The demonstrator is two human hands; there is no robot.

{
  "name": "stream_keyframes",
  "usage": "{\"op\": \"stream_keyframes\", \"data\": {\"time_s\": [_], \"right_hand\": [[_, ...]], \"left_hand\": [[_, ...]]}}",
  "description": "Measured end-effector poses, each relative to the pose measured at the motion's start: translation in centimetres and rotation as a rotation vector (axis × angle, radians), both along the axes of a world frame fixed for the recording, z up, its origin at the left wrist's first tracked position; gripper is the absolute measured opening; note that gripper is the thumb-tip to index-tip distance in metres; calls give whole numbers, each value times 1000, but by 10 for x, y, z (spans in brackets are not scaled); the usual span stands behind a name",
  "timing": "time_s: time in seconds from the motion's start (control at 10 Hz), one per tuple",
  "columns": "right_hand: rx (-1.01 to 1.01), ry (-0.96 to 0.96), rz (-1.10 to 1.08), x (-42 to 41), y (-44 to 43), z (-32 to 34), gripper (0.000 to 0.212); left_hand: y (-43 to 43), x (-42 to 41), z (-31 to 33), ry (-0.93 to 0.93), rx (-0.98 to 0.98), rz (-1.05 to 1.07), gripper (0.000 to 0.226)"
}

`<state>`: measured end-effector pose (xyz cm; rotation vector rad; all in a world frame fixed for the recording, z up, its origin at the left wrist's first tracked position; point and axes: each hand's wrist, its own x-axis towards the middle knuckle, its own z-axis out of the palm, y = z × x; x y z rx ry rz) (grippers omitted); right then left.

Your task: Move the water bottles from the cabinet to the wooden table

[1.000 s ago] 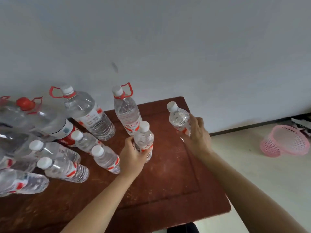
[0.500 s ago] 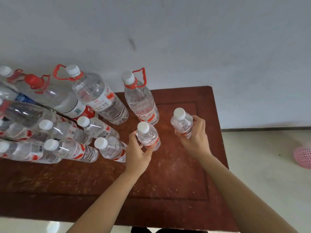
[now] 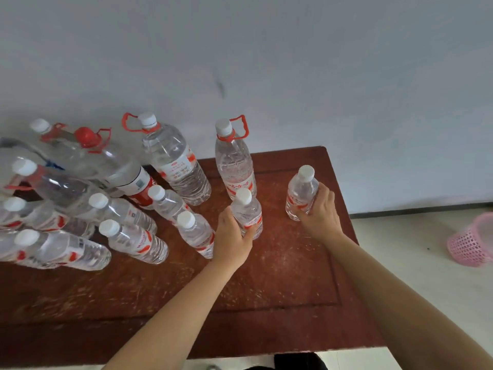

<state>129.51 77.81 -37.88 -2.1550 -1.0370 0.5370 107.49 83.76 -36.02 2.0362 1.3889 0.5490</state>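
Both hands grip clear, white-capped, red-labelled small water bottles, left hand [image 3: 231, 236] one [image 3: 246, 212], right hand [image 3: 319, 209] another [image 3: 301, 192], their bases hidden against the counter [image 3: 280, 276].

A plain grey wall [image 3: 293, 62] meets a pale floor [image 3: 416, 263]; pink basket [image 3: 472, 244] right.

Both small bottles are lower than 1 s ago: left hand [image 3: 231, 236] now has its bottle [image 3: 247, 213] standing on the wooden table [image 3: 280, 276]; right hand [image 3: 320, 212] has spread its bottle [image 3: 301, 193] out toward 3 o'clock, base at the tabletop.
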Motion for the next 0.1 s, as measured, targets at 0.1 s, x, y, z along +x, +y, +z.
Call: {"op": "stream_keyframes", "data": {"time_s": [0.1], "right_hand": [[34, -54, -28, -9, -11, 28, 101]], "left_hand": [[-13, -12, 24, 13, 86, -54, 69]]}}
